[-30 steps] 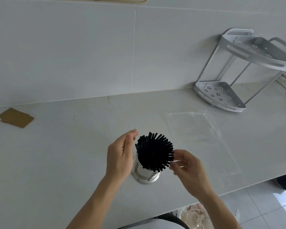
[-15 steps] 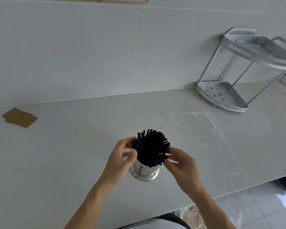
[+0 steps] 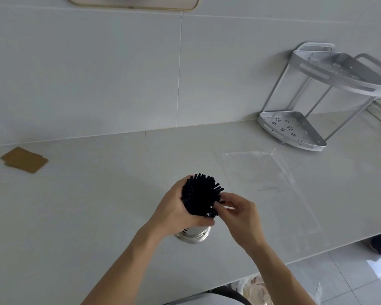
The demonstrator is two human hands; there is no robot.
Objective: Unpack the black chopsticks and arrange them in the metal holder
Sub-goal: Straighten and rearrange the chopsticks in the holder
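the black chopsticks [image 3: 199,194] stand as one dense bundle in the metal holder [image 3: 194,235], their blunt square ends fanning out toward the camera like a dark brush. they are matte black, all alike, and packed tight at the bottom, looser at the top, where single tips splay toward the upper right. the holder is a shiny silver cylinder with a flared base ring and slots in its wall; only its lower part shows under the hands. it sits upright on the pale grey counter [image 3: 97,216], near the front edge.

the left hand [image 3: 176,211] is wrapped around the left side of the bundle, fingers curled under it and the thumb up along the sticks, gripping them just above the holder's rim. the right hand [image 3: 240,211] is partly curled, its fingertips pinching at the sticks on the bundle's lower right edge.

an empty clear plastic bag [image 3: 268,181] lies flat on the counter just right of the hands.
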